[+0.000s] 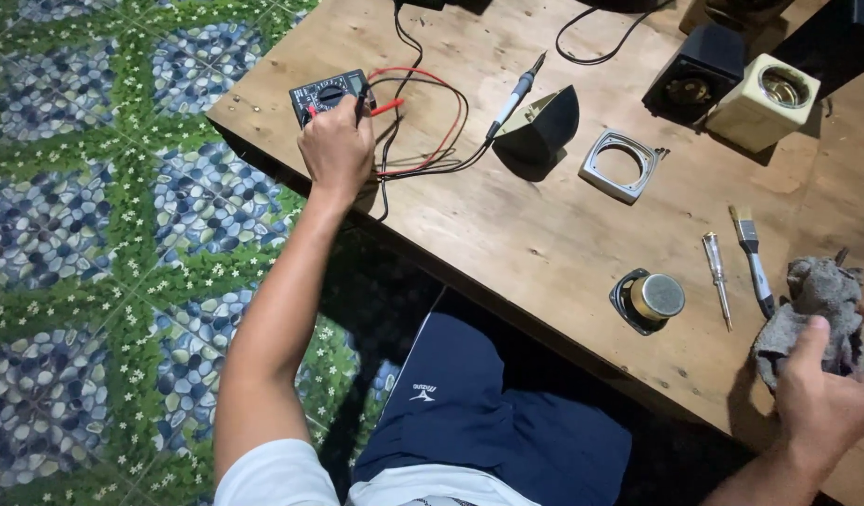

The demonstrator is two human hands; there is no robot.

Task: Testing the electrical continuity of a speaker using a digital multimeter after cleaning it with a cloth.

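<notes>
My left hand (336, 145) is stretched out to the table's far left corner, fingers closed on a black multimeter (327, 94) and its red and black probes. Red and black leads (422, 141) loop beside it. My right hand (825, 394) rests at the table's near right edge, gripping a crumpled grey rag (816, 309). A small round speaker driver (649, 300) lies magnet-up on the wood between the hands.
On the wooden table (544, 234) lie a soldering iron (516, 94) propped on a black stand, a grey square frame (621, 166), a screwdriver (716, 276), a paintbrush (752, 258), and a black and a cream speaker box (764, 101). Patterned floor at left.
</notes>
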